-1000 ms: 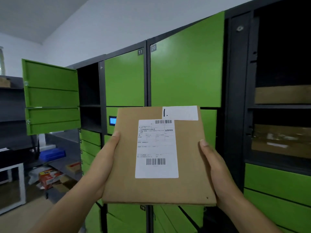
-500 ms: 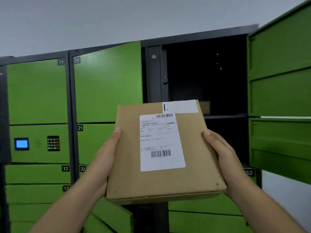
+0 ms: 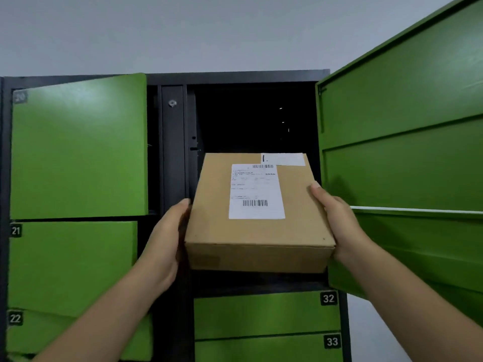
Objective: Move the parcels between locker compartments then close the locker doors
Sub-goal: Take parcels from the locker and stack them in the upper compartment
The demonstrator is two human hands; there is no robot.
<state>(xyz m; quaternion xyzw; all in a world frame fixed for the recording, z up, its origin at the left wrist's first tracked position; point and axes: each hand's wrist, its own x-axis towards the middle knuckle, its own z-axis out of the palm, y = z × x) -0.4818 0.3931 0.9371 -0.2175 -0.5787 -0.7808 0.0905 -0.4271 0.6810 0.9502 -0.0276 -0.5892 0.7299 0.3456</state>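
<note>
Brown flat cardboard parcel (image 3: 258, 231) at locker mouth

Left hand (image 3: 164, 244) and right hand (image 3: 337, 218) each clasp a side, holding it before the dark open compartment (image 3: 251, 121). Right knuckles may snag the open green metal door (image 3: 402, 152), loosening the grip

Locker doors (image 3: 78, 267) show 20, 21, 22, 32, 33; the parcel (image 3: 261, 231) bears a sticker (image 3: 283, 159) reading "1."

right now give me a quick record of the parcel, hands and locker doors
parcel: brown cardboard, white shipping label on top
left hand: grips the parcel's left side
right hand: grips its right side
position: held at the mouth of the open compartment above door 32
open door: swung out at right
resting on a shelf: cannot tell
</note>
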